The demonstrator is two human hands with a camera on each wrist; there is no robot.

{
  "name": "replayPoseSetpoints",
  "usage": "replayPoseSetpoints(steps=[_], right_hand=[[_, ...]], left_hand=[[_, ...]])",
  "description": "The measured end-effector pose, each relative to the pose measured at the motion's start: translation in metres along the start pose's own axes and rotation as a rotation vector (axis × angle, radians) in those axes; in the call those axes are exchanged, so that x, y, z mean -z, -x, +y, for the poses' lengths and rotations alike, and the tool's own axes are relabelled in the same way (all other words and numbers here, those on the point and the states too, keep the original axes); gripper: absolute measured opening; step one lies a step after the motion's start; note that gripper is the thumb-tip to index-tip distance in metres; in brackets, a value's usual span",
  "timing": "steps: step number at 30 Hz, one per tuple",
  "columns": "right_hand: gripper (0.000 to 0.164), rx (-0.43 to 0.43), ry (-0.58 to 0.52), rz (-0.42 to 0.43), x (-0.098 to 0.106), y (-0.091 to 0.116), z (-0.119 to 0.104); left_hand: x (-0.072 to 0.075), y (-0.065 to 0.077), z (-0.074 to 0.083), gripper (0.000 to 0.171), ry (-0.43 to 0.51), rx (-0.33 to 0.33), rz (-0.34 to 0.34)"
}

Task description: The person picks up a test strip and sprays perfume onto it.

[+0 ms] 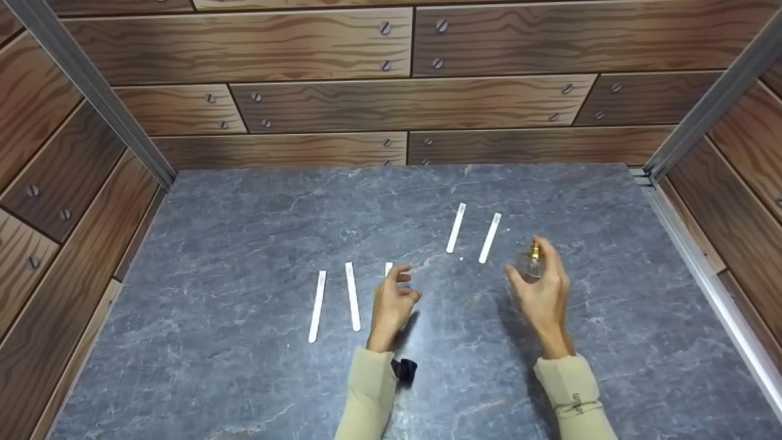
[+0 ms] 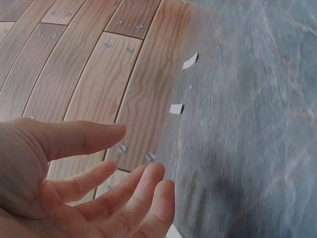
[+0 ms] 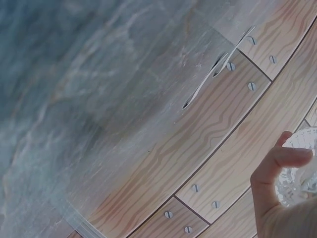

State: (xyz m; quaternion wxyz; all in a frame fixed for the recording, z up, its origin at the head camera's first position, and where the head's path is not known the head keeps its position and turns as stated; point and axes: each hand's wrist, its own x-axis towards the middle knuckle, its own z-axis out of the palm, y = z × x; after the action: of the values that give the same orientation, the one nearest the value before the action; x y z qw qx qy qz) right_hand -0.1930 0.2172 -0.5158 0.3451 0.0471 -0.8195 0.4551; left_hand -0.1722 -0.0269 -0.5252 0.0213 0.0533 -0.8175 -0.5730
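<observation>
Inside our right hand's point(image 1: 544, 296) grip we hold a glass bottle point(image 1: 531, 269), gold top point(image 1: 536, 250) upward; left of that grip lie two paper strips point(image 1: 490, 238), while our left hand point(image 1: 392, 304), fingers loosely spread, hovers near three other strips point(image 1: 317, 305).

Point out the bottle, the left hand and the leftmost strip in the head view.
Bottle point(image 1: 533, 267), head view: on its clear body, below the gold top.
Left hand point(image 1: 393, 302), head view: on the middle of the hand.
Leftmost strip point(image 1: 317, 307), head view: midway along its length.
</observation>
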Motion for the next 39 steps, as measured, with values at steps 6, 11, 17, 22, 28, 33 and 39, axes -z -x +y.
replayPoseSetpoints(steps=[6,11,17,22,28,33,39], right_hand=[[0.066,-0.016,-0.001,-0.014,0.001,0.002,-0.002],[0.066,-0.010,-0.003,-0.016,0.001,0.003,-0.002],[0.066,0.002,-0.011,-0.028,-0.001,0.003,-0.002],[0.066,0.019,-0.006,-0.036,-0.002,0.002,-0.002],[0.065,0.009,0.000,-0.044,-0.002,0.004,-0.003],[0.065,0.012,-0.010,-0.044,-0.002,0.002,-0.005],[0.066,0.011,-0.021,-0.041,-0.001,0.001,-0.006]], left_hand=[[0.006,0.005,-0.005,0.048,-0.052,0.008,0.032],[0.013,0.010,-0.008,0.048,-0.118,-0.001,0.077],[0.022,0.014,-0.012,0.047,-0.132,-0.013,0.105],[0.028,0.014,-0.016,0.049,-0.120,0.008,0.096],[0.032,0.015,-0.023,0.051,-0.141,0.007,0.108],[0.034,0.016,-0.025,0.048,-0.158,-0.020,0.122],[0.035,0.016,-0.027,0.047,-0.152,-0.026,0.116]])
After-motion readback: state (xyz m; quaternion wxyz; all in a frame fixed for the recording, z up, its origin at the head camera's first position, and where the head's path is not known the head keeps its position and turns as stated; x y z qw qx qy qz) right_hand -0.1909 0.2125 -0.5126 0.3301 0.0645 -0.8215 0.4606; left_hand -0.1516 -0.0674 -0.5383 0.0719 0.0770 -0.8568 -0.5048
